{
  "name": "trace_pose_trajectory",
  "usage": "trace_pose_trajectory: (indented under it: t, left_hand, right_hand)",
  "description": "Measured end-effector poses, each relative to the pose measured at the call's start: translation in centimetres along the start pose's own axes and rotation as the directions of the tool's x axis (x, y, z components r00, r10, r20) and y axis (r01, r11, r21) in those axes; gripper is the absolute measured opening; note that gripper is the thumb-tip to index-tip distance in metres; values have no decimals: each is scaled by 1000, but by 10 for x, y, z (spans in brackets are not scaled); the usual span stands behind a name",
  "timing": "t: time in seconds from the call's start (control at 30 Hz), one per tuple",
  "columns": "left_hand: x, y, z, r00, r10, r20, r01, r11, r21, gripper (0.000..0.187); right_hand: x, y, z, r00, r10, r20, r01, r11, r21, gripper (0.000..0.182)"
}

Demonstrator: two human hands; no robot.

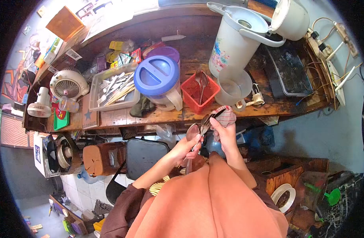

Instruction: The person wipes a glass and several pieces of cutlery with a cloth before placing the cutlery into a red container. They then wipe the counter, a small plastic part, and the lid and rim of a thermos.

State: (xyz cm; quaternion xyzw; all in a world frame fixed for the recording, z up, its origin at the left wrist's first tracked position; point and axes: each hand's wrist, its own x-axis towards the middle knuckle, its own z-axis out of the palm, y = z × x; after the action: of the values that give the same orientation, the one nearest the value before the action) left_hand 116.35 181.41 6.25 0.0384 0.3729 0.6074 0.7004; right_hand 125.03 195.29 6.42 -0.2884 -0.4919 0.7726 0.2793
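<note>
Several metal spoons and forks [193, 132] are bunched in my left hand [184, 148], which is closed around their handles. A red-and-white striped cloth [228, 117] is in my right hand [225, 134], whose fingers are closed on it beside the fork heads. Both hands are close together, just in front of the wooden counter's edge. Beyond them on the counter stands a red square basket [195, 99] with a few forks and spoons upright in it. To the left, a clear plastic tray [95, 97] holds many pieces of cutlery.
A blue-lidded pitcher [157, 77], a clear jug [233, 89] and a tall flowered thermos [232, 43] stand on the wooden counter [162, 118]. A fan [69, 84] sits at left, a dark crate [295, 71] at right. A black stool [147, 156] is below.
</note>
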Motion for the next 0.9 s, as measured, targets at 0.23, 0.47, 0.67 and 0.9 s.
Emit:
trace_pose_trajectory:
  t: [0.23, 0.47, 0.67, 0.9]
  left_hand:
    - [9, -8, 2, 957, 280, -81, -237, 908, 345, 35]
    - [17, -6, 10, 914, 401, -65, -349, 857, 379, 36]
    - [24, -11, 22, 895, 446, -9, -393, 797, 459, 33]
    - [26, -24, 27, 926, 378, -18, -319, 805, 500, 28]
  right_hand:
    - [0, 5, -10, 949, -80, -306, 123, 985, 123, 31]
    - [-22, 15, 7, 995, -81, -57, 60, 951, -304, 12]
    - [-10, 6, 16, 885, -372, -280, 359, 928, -97, 12]
    - [22, -32, -24, 902, -216, -375, 213, 976, -48, 22]
